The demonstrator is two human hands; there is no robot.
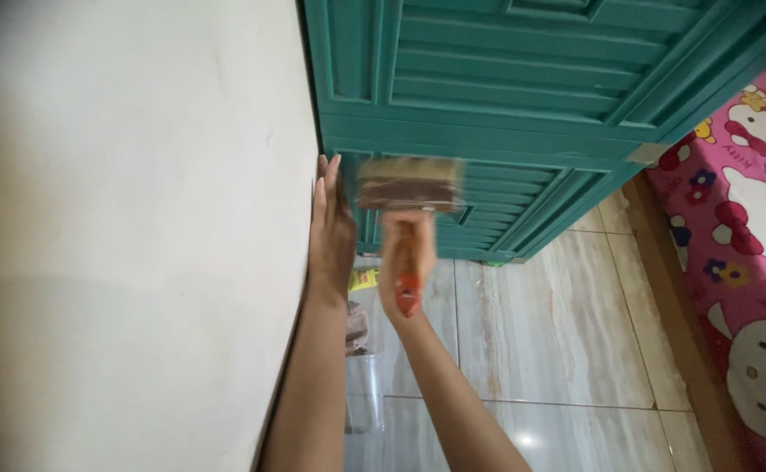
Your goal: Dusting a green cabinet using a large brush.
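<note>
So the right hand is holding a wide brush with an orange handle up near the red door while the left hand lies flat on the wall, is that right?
Not quite: the door is teal green, not red, as the head view shows. The rest holds: the right hand grips the wide brush by its orange handle near that door, and the left hand lies flat against the pale wall.
</note>
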